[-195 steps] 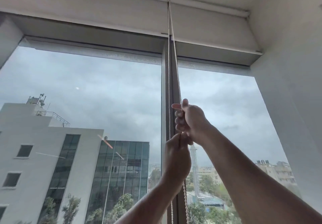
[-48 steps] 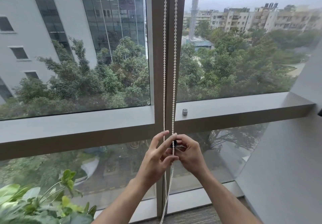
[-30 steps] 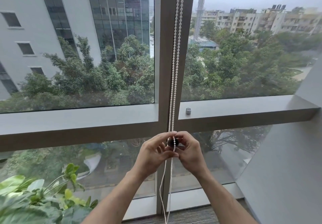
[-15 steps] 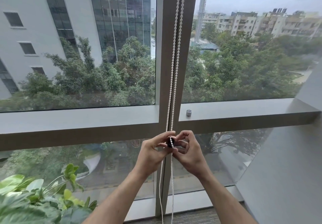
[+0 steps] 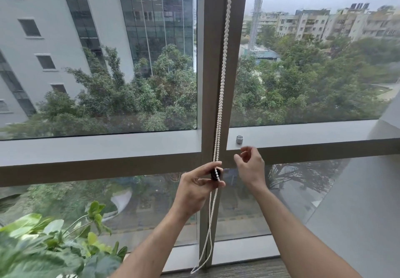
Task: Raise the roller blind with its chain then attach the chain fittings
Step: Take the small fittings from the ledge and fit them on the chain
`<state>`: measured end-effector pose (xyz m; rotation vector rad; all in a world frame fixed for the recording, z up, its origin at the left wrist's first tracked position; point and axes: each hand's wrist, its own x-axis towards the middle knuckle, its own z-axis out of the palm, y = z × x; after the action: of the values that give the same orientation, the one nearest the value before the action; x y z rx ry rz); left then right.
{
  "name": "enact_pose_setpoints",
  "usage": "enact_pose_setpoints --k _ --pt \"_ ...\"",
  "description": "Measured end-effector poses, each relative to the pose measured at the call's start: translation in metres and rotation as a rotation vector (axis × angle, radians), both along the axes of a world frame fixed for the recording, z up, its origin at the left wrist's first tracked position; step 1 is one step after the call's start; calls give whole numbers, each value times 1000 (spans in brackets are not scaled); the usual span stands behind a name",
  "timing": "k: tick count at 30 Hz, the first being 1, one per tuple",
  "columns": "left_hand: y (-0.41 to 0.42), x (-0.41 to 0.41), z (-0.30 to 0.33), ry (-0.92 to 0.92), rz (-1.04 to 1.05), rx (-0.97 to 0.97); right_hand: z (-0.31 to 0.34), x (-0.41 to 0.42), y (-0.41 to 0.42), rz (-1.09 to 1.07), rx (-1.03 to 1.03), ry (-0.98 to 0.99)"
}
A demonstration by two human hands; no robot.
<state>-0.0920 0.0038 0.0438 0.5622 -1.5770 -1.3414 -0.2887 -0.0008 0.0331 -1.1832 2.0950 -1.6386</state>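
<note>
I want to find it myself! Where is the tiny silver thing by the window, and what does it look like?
Find the thick upright post between the two big panes. Where it meets the grey ledge, look just to its right: the small silver ring stands there, right above the empty right hand. It is the only shiny metal piece there; the fitting on the bead chain is black.

Both forearms are bare to the picture's lower edge, without sleeves, and the hands (image 5: 195, 188) wear no gloves.

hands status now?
Left hand: pinching black fitting on the chain.
Right hand: holds nothing, fingers loosely curled.
</note>
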Motion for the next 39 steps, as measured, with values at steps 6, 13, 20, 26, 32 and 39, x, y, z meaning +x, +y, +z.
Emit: enact_pose_setpoints --k 6,13,20,26,32,39 --pt "4 -2 7 28 -34 53 12 -20 -40 -75 166 148" --pt "5 -2 10 24 -31 61 18 -35 -60 -15 377 310" --pt "4 -1 7 10 -54 55 14 -37 -63 -10 312 260" --pt "0 1 8 -29 -36 31 16 -38 -49 -16 191 163" --pt "-4 5 8 -63 -19 11 14 -16 -14 29 43 -2" --pt "-2 5 11 -132 2 -25 18 15 31 314 -75 -118"
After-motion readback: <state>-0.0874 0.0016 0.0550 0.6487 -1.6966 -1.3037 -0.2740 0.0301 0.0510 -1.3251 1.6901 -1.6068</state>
